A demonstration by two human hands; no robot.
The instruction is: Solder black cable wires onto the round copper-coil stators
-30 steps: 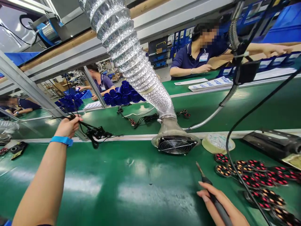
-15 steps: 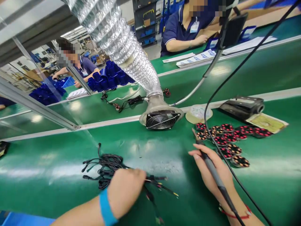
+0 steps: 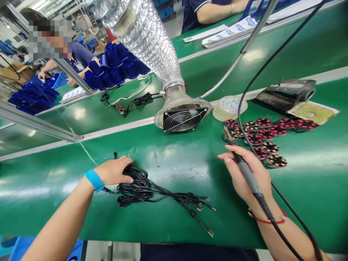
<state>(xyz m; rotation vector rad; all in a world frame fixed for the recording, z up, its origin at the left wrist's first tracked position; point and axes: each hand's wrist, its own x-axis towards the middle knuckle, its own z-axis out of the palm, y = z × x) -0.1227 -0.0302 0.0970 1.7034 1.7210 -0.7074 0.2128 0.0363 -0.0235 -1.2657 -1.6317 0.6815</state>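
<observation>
My left hand (image 3: 114,172), with a blue band at its wrist, is at the left end of a bundle of coiled black cables (image 3: 136,185). Its thumb and fingers are around the coils, some fingers hidden behind. The cables' stripped, coloured wire ends (image 3: 209,208) fan out to the right on the green bench. In my right hand (image 3: 248,177) is a soldering iron (image 3: 246,172), gripped like a pen, its tip pointing up and away. The tip is close to several wound motor stators (image 3: 268,134) with red and copper coils; whether it touches one I cannot tell.
A fume fan (image 3: 185,119) on a silver duct (image 3: 160,47) hangs mid-bench. Behind the stators are a round, pale dish (image 3: 230,108), a black iron stand (image 3: 288,92) and a yellow sponge (image 3: 312,111). The iron's black cord crosses on the right. Co-workers sit across the bench beside blue housings (image 3: 114,67).
My left hand has moved left, from the wire-end side of the bundle to its coiled end. The cables' wire ends now lie closer together. My right hand still holds the soldering iron; the view has tilted down.
</observation>
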